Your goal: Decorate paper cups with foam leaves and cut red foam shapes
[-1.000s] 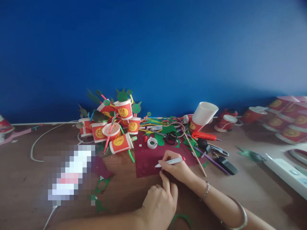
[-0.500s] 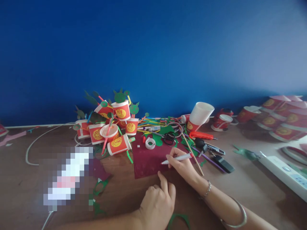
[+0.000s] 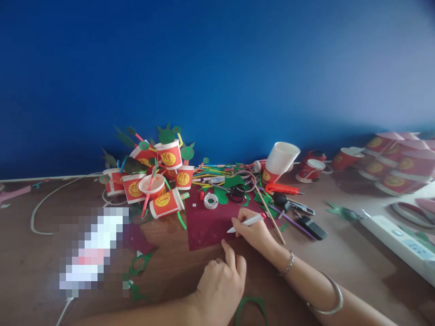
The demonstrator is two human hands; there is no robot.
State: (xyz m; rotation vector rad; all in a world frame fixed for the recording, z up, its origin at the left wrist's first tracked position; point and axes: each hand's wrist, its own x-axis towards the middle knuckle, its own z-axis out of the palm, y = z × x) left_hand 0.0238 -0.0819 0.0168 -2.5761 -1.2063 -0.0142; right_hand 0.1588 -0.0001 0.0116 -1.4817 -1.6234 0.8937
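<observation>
My right hand point(image 3: 256, 233) grips a white marker point(image 3: 249, 221) with a red end. Its tip is at the dark red paper sheet point(image 3: 207, 224), where faint round outlines show near the lower edge. My left hand point(image 3: 222, 280) rests just in front of the sheet, its index finger reaching to the paper's near edge and the other fingers loosely bent, holding nothing. On the sheet's far part lie a white tape roll point(image 3: 211, 201), black-handled scissors point(image 3: 237, 194) and green paper pieces point(image 3: 220, 195). A thin wooden stick point(image 3: 273, 221) lies beside my right hand.
Decorated red paper cups point(image 3: 166, 203) with straws cluster at the back left. Stacked cups point(image 3: 281, 158), an orange cutter point(image 3: 282, 189) and keys point(image 3: 311, 226) lie to the right, beyond them a power strip point(image 3: 397, 237). Green scraps point(image 3: 140, 262) and a blurred-out bright object point(image 3: 95, 249) are left.
The whole view has shifted slightly. The marker leans at a somewhat steeper angle in my right hand, its tip still at the paper. My left hand stays in place against the sheet.
</observation>
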